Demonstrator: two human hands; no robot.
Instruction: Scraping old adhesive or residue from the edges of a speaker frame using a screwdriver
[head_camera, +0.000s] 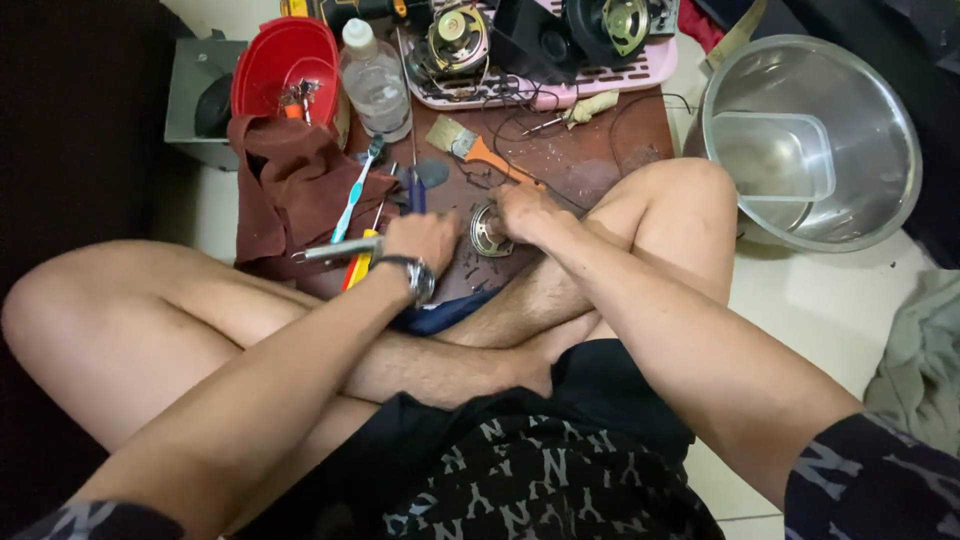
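**Down at the low brown board: both hands working on a small round speaker**

Between my crossed knees I'm looking down at the small round speaker (488, 232) lying on the low brown board (610, 150), just ahead of my shins. My right hand (525, 210) is closing down over its right edge, fingers curled on the rim; how tightly they are gripping I cannot tell, since the knuckles are hiding the fingertips. My left hand (420, 238) is wrapping shut around a metal-shafted tool (335, 250), its tip pointing out to the left, away from the speaker.

I'm judging this as the steadying stage: the speaker is being pinned while the tool is waiting. Bringing that tool in would call for turning the left wrist inward without knocking anything.

Crowding the left side are a dark red cloth (290, 190), a blue and white toothbrush (355, 195) and a yellow-handled tool (358, 265). An orange-handled brush (480, 150) is lying just beyond the speaker, with black wires (520, 110) trailing toward a pink tray (640, 65) of bigger speakers. A red bowl (285, 65), a clear bottle (375, 80) and a steel basin (810, 140) are sitting farther out.
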